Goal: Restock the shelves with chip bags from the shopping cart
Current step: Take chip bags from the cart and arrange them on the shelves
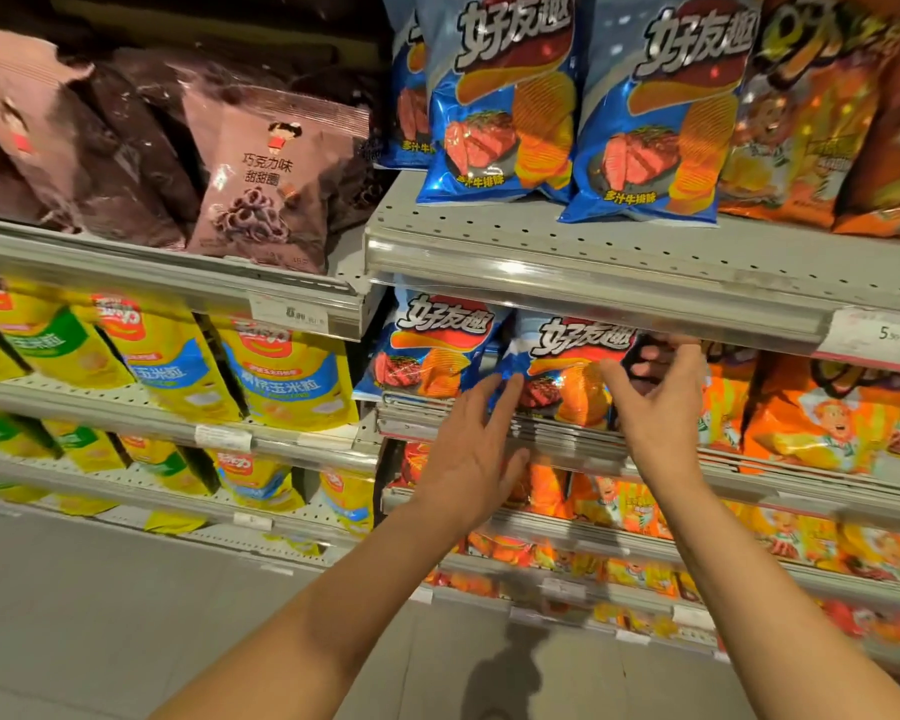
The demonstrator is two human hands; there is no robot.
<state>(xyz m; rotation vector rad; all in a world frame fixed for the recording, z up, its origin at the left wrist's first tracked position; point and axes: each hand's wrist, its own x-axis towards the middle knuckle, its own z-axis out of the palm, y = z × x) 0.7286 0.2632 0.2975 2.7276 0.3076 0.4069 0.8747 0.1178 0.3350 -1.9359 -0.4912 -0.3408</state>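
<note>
Seating a blue chip bag on the mid-frame shelf

Your left hand (pixel 471 449) lies flat and spread against the blue chip bag (pixel 567 371); your right hand (pixel 655 397) cups its other edge, fingers loose, likely steadying it upright beside its twin (pixel 427 350).

We see grey perforated shelves (pixel 593 236). Above our fingers, blue bags (pixel 494 96) stand beside orange bags (pixel 801 122). At our fingertips, a lower shelf (pixel 567 439) carries two blue bags (pixel 567 366), with orange bags (pixel 827 418) to their right. Left of our fingers, brown bags (pixel 261 184) sit over yellow bags (pixel 281 376).
</note>
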